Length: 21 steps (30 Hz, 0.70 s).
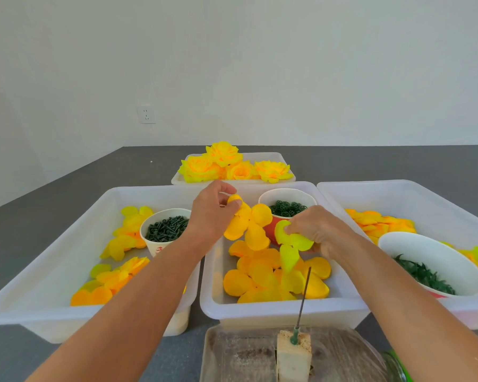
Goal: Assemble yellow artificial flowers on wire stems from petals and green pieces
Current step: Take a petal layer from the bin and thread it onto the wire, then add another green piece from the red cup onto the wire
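Petals are the matter in the head view: the left hand (214,213) pinches a yellow-orange petal layer (249,224) by one lobe between thumb and fingers, lifted above the middle tray (282,306). The right hand (319,230) grips a yellow-green petal layer (291,245) with its fingers curled over it, one lobe hanging down toward the loose petal pile (276,279) lying in the middle tray. The two held layers are near each other but apart.

A paper cup of green rings (287,206) stands at the far end of the middle tray, just behind the hands. The left tray (47,271) holds a paper cup of dark green pegs (166,228) with more yellow petals (116,279) spread around it. The right tray (436,194) carries a stack of orange-yellow petals (381,223) and a white bowl of green leafy pieces (431,267).

Close to the person, a thin wire stem (305,293) stands nearly upright, its green base stuck in a pale foam block (294,357) that sits on a clear plastic sheet (232,354). Behind the three trays, a far tray (262,157) is filled with finished yellow flowers (224,165). All trays rest on a grey surface (66,188), and a wall socket (146,114) shows on the white wall.
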### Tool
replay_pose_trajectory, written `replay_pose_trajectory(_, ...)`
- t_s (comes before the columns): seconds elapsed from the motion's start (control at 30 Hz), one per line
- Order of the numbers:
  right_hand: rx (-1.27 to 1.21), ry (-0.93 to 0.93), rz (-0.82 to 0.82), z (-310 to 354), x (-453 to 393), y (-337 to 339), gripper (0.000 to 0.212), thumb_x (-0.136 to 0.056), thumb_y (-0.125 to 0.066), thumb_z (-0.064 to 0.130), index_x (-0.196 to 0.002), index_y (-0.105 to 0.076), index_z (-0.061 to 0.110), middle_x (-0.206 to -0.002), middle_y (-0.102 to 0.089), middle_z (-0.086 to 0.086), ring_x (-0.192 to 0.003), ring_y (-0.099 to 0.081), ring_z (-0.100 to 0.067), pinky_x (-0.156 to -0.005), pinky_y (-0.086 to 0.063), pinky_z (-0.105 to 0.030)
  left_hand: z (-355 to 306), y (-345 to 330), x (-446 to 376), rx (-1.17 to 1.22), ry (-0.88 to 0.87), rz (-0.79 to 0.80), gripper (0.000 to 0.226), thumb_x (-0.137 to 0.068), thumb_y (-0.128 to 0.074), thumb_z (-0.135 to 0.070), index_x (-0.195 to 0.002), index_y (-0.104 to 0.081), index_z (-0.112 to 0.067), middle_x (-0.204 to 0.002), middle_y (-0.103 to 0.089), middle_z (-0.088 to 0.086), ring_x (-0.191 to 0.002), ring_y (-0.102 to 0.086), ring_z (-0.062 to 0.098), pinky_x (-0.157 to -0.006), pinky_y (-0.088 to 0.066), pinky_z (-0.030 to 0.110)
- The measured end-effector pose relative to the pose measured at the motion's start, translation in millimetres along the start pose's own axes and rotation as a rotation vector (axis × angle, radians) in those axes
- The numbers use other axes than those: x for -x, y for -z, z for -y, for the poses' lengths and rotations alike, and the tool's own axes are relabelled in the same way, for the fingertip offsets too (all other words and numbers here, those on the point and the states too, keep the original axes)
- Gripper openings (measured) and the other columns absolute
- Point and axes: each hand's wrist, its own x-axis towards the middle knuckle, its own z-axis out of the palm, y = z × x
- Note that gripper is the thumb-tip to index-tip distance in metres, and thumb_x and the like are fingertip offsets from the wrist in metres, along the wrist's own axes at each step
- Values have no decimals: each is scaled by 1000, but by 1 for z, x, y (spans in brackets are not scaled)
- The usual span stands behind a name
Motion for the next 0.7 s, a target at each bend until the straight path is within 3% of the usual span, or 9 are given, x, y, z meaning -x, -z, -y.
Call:
replay_pose_trajectory(0.1,75,14,88,-4,0,2,47,-78,-74,13,-120,-54,5,-115,-58,-16,-105,-57,-32,-85,-54,-43,1,-2,-1,-154,-36,48,8,-88,-61,-14,-96,-60,-15,-89,-61,0,-84,-55,14,-71,-39,23)
replay_pose_trajectory(0.2,569,167,16,-9,-1,5,49,-74,-75,30,-111,-61,1,-94,-60,-8,-87,-57,-22,-69,-49,-28,-1,-7,1,-268,-94,126,10,-88,-60,-14,-94,-68,-10,-87,-61,-2,-83,-55,10,-67,-33,13)
replay_pose_trajectory(0.27,704,258,-53,-8,1,1,48,-73,-74,36,-104,-62,1,-87,-56,-8,-81,-54,-21,-62,-41,-25,1,-4,3,-322,-110,153,12,-87,-62,-13,-93,-71,-10,-90,-66,1,-83,-57,12,-67,-35,14)
replay_pose_trajectory(0.37,636,350,-125,-10,3,-1,35,-79,-68,30,-102,-64,4,-101,-62,-13,-93,-59,-28,-72,-45,-29,0,-3,4,-335,-125,131,14,-87,-62,-12,-96,-72,-10,-102,-69,1,-88,-58,10,-75,-36,15)
replay_pose_trajectory(0.47,562,415,-175,-10,4,-2,21,-88,-54,20,-98,-66,5,-101,-64,-14,-93,-60,-28,-78,-50,-32,-7,-4,5,-316,-136,73,15,-86,-61,-9,-96,-73,-9,-105,-69,2,-90,-58,11,-79,-36,15)
replay_pose_trajectory(0.57,463,418,-208,-8,5,1,24,-90,-53,18,-103,-67,5,-100,-66,-11,-93,-59,-26,-70,-47,-28,-20,-4,6,-341,-179,101,16,-87,-60,-8,-96,-73,-8,-102,-71,5,-90,-60,14,-80,-38,16)
replay_pose_trajectory(0.7,423,487,-268,-3,5,14,25,-90,-54,22,-107,-70,11,-108,-68,-7,-98,-62,-23,-85,-48,-29,-52,-12,1,-348,-293,171,13,-86,-62,-6,-92,-74,-6,-93,-71,7,-88,-62,18,-77,-41,20)
